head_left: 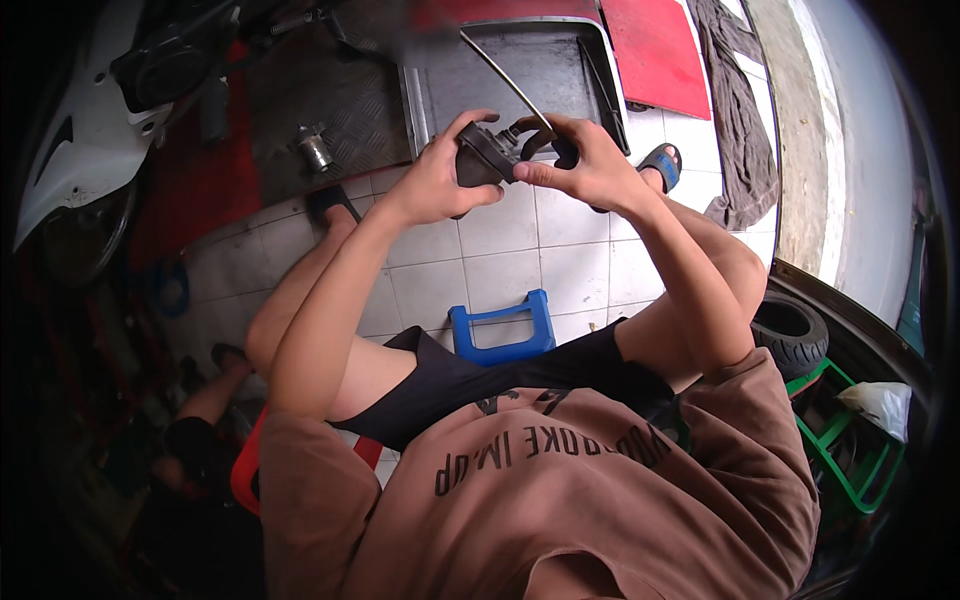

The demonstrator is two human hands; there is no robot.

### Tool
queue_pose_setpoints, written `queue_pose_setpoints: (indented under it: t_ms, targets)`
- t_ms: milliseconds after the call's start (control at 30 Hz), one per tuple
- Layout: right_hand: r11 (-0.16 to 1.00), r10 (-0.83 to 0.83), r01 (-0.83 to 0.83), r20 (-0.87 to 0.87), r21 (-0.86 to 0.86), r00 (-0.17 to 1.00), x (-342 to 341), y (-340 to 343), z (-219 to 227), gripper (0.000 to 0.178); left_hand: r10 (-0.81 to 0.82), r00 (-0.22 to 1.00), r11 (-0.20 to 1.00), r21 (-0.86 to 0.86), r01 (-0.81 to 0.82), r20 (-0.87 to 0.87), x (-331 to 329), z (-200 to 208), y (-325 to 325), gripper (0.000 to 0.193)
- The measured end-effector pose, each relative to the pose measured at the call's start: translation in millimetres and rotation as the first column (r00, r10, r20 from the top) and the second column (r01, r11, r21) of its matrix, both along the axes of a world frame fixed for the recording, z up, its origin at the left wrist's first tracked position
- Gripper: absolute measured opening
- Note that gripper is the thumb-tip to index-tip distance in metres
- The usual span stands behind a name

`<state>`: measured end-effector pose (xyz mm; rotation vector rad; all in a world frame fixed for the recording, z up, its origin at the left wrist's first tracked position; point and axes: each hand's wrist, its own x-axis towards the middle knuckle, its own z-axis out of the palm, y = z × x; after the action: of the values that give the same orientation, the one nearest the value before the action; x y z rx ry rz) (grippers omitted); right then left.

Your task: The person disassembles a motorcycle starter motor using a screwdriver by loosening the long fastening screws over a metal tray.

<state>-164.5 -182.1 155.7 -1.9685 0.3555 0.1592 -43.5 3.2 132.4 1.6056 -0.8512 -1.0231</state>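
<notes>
Gripping a dark boxy plastic-and-metal part (488, 155) with a thin cable, the left hand (440, 180) and right hand (590, 165) work it in mid-air; seemingly unfinished.

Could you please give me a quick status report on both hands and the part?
Left hand gripping dark part from the side. Right hand shut on its other end, thin rod sticking up. Blue stool below on the tiles, nothing blocking.

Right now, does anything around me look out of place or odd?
Mostly a working mess. A grey cloth lies crumpled on the tiled floor to the right, and a small metal part sits loose on the checker plate. Both hands, left hand and right hand, grip a dark part firmly.
</notes>
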Motion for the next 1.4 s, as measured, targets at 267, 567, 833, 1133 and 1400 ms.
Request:
queue_pose_setpoints:
  t_ms: [267,567,833,1133,1400]
  targets:
    - [0.997,0.080,-0.077,-0.107,0.031,0.991,-2,9,-2,0.052,-0.080,0.997,0.997,-0.018,0.080,0.017,-12,4,-2,0.082]
    - [0.984,0.054,-0.023,-0.171,0.174,0.984,-3,8,5,0.043,-0.148,0.988,0.989,0.036,0.146,0.052,-14,7,3,0.091]
    - [0.976,0.037,-0.017,-0.091,0.219,0.995,-15,4,0,0.044,-0.227,0.956,0.969,0.055,0.240,-0.184,-13,10,4,0.092]
    - [0.869,-0.245,0.268,-0.108,0.415,0.963,-35,-5,13,0.043,-0.292,0.947,0.952,0.058,0.301,-0.135,-13,12,7,0.090]
    - [0.951,-0.307,0.298,-0.143,-0.084,0.941,-38,-85,3,0.059,-0.053,0.997,0.886,0.459,0.072,-0.054,-6,-2,29,0.075]
